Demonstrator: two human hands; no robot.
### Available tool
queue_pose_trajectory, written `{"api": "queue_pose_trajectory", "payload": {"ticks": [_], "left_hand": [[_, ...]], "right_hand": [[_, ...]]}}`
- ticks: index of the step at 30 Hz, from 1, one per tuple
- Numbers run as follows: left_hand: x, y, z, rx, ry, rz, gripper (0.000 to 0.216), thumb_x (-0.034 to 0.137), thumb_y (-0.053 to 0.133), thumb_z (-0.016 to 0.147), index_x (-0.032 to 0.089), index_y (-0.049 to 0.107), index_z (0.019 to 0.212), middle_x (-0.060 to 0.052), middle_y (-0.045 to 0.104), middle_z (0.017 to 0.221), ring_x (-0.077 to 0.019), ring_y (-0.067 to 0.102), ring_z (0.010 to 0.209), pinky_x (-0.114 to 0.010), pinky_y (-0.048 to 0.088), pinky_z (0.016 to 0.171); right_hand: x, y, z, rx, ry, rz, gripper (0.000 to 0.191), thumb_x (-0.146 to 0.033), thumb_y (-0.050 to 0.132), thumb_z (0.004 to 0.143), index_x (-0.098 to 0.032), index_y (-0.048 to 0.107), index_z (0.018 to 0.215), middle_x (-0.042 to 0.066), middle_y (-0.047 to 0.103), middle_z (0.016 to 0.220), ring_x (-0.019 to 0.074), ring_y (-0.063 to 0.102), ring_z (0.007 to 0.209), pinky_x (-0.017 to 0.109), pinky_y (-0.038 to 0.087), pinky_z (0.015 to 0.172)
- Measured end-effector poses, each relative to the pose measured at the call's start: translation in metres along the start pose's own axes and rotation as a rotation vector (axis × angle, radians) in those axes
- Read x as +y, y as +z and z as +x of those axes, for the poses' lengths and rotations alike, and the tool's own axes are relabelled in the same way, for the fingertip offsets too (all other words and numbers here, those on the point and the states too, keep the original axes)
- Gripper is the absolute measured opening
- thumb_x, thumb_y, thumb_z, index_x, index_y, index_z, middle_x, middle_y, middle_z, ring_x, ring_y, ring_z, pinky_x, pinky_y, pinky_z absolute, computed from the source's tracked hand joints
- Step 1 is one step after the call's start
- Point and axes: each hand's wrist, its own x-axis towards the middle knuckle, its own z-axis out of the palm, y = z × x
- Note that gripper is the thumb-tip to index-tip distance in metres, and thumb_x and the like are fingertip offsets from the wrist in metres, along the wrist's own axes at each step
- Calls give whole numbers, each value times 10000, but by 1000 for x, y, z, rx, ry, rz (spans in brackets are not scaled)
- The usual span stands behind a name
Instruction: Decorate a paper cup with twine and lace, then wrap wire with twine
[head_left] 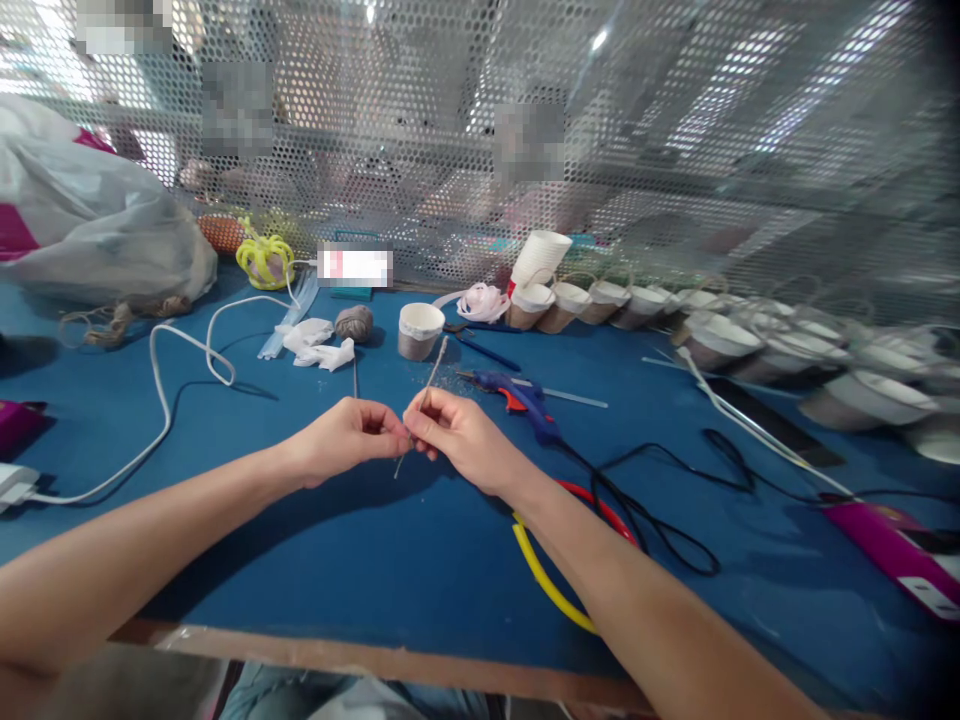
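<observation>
My left hand and my right hand meet in the middle above the blue table, with fingertips pinched together. Between them is a thin grey-brown cord; one end sticks up past my right fingers and another hangs below. A strand leads from the grey yarn ball towards my left hand. Just beyond the hands stands a paper cup wrapped in grey-brown yarn, with a white rim. A blue glue gun lies right of my right hand. Blue-handled pliers rest behind it.
Several yarn-wrapped cups with handles line the back right, beside stacked white cups. White ribbon, crumpled white scraps and a plastic bag lie around. Cables and a magenta power strip occupy the right. Perforated metal closes the back.
</observation>
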Motion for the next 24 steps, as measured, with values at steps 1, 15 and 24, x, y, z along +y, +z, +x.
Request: {"api": "queue_pose_trajectory", "payload": {"ticks": [1, 15, 24], "left_hand": [[0, 0, 0, -1, 0, -2, 173, 277, 631, 658, 127, 557, 613, 45, 519, 544, -56, 410, 508, -198, 298, 504], [0, -3, -1, 26, 7, 129, 165, 283, 600, 651, 128, 546, 635, 43, 513, 577, -67, 417, 528, -209, 315, 526], [1, 0, -2, 39, -4, 87, 165, 262, 610, 639, 127, 524, 601, 49, 489, 559, -60, 391, 527, -210, 297, 527]], "right_hand": [[0, 0, 0, 0, 7, -2, 193, -344, 507, 813, -175, 471, 728, -31, 500, 632, 79, 458, 530, 219, 385, 510], [-1, 2, -1, 95, -8, -246, 261, -398, 481, 823, -188, 450, 671, -53, 438, 520, 89, 394, 468, 228, 313, 462], [-1, 6, -1, 172, -24, -331, 283, -398, 516, 797, -186, 441, 625, -60, 404, 522, 82, 329, 476, 234, 280, 474]]}}
